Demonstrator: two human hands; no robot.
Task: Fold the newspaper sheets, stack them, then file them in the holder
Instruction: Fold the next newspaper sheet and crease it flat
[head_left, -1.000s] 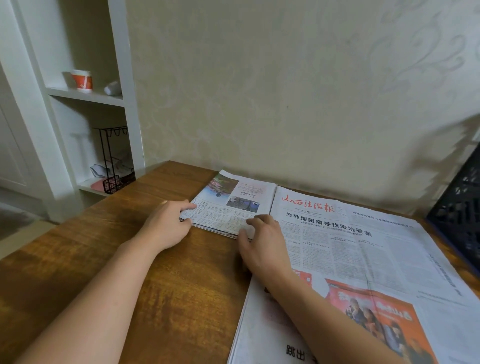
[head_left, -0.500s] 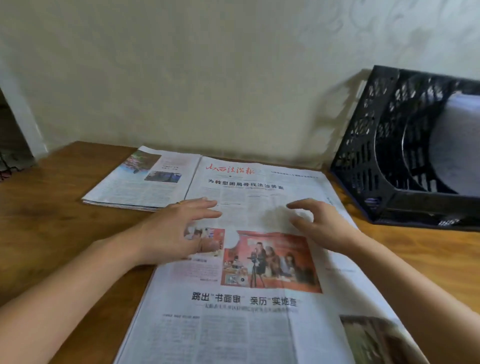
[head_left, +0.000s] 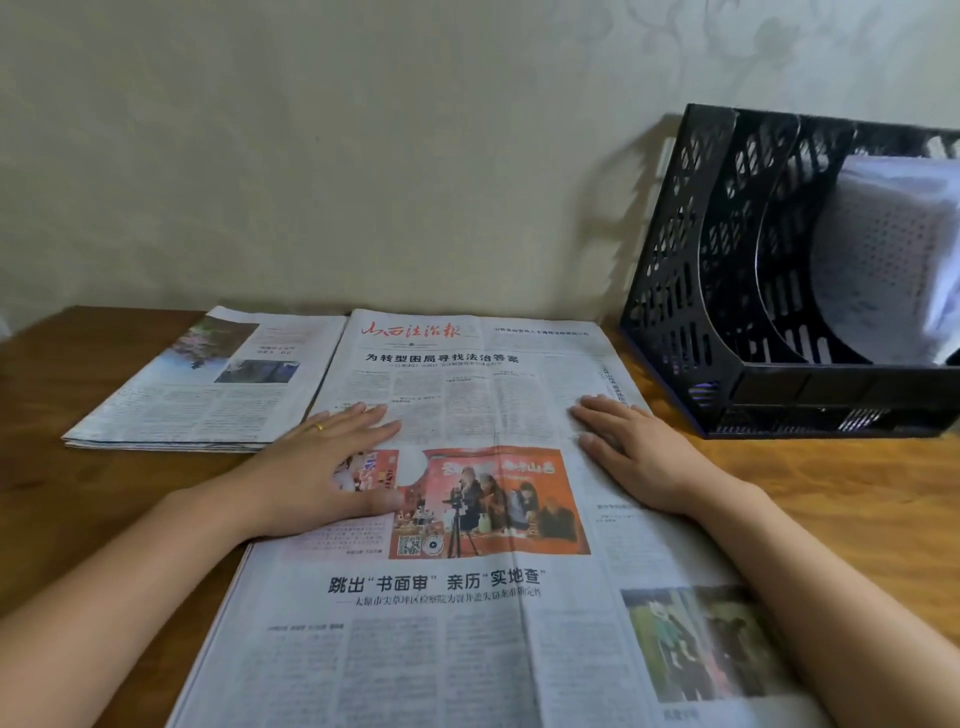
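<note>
A large unfolded newspaper sheet (head_left: 467, 597) with a red masthead and an orange photo lies flat on the wooden table (head_left: 104, 499). My left hand (head_left: 332, 467) rests flat on its left part, fingers straight, a ring on one finger. My right hand (head_left: 634, 452) presses flat on its right part. A folded stack of newspaper (head_left: 208, 384) lies to the left, touching the big sheet's edge. The black perforated file holder (head_left: 727, 312) stands at the back right, with white paper (head_left: 893, 260) in one slot.
A pale wall runs close behind the table. Bare wood shows at the left and in front of the holder on the right.
The view swung right from the shelf side, bringing the holder into sight. Both hands left the folded stack and moved onto the large sheet, then spread apart and flattened.
</note>
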